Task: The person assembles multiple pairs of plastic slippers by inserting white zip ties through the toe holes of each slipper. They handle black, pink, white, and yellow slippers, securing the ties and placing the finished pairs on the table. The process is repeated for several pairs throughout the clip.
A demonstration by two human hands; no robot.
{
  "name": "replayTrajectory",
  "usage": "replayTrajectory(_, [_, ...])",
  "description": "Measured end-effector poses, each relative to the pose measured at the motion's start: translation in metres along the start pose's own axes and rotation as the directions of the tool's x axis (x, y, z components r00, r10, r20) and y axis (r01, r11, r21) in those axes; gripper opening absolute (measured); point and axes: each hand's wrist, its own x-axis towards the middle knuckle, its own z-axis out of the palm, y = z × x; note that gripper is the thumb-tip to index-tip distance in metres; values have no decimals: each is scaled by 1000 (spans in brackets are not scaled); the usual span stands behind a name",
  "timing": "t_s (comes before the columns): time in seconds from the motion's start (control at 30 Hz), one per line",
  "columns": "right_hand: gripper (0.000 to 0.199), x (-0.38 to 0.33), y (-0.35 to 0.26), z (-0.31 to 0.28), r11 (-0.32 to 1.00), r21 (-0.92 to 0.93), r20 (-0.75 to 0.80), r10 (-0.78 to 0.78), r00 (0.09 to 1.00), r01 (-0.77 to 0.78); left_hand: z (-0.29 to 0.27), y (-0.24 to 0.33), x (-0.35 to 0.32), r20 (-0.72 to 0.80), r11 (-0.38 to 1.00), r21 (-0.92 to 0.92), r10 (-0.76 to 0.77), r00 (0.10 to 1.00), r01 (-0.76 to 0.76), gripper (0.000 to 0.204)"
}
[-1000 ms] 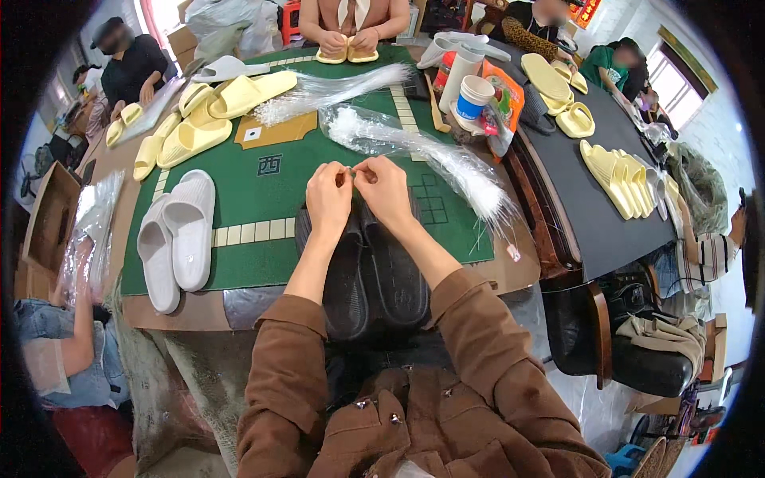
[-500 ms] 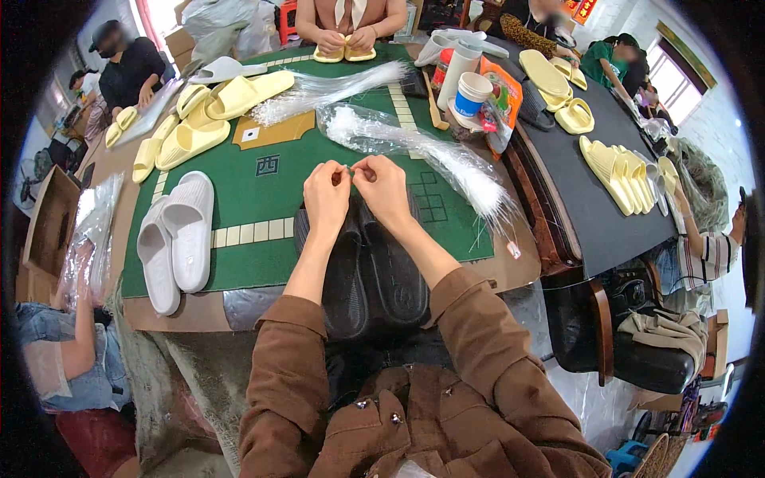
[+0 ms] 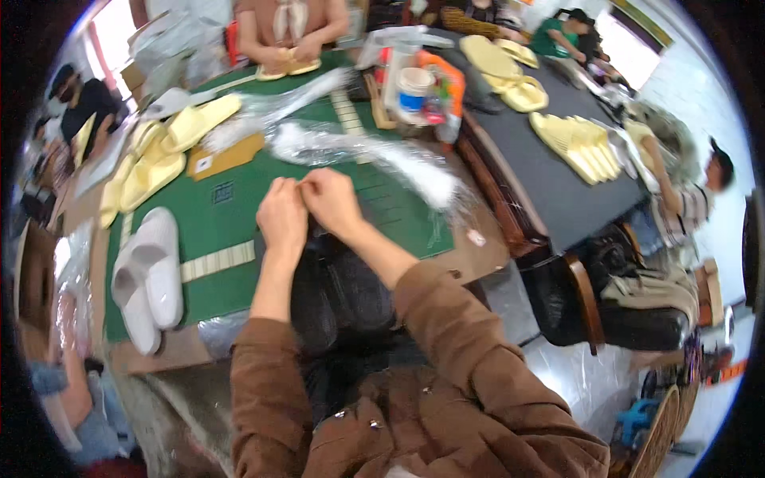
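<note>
My left hand [image 3: 282, 219] and my right hand [image 3: 331, 203] meet at the fingertips over the green mat [image 3: 219, 299]. The fingers of both are pinched; whatever sits between them is too small and blurred to make out. Below my wrists lies a pair of black slippers [image 3: 358, 291], partly covered by my left forearm. Grey slippers [image 3: 162, 263] lie on the mat to the left. Beyond my hands is a clear plastic bag [image 3: 374, 151] of thin white strands, and a second bundle of strands [image 3: 295, 95] lies farther back.
Yellow slippers [image 3: 155, 171] are piled at the far left of the mat. A cup [image 3: 414, 89] and an orange packet [image 3: 448, 92] stand back right. More yellow slippers [image 3: 574, 147] lie on the dark table [image 3: 522, 175]. Co-workers sit around; a black chair [image 3: 637, 323] is at right.
The whole view has turned, so the table appears shifted left and tilted. My hands stay pinched together, the right fingertips now closer over the left. The co-worker at far left has raised a yellow slipper.
</note>
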Motion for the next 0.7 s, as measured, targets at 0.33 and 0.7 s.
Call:
replayTrajectory(0.33, [12, 7, 1, -11, 982, -122, 108, 159, 981, -146, 1, 9, 1, 168, 998, 40, -52, 984, 46, 15])
replayTrajectory(0.7, [17, 31, 38, -277, 942, -230, -113, 224, 968, -245, -30, -2, 1, 439, 999, -46, 9, 898, 13, 39])
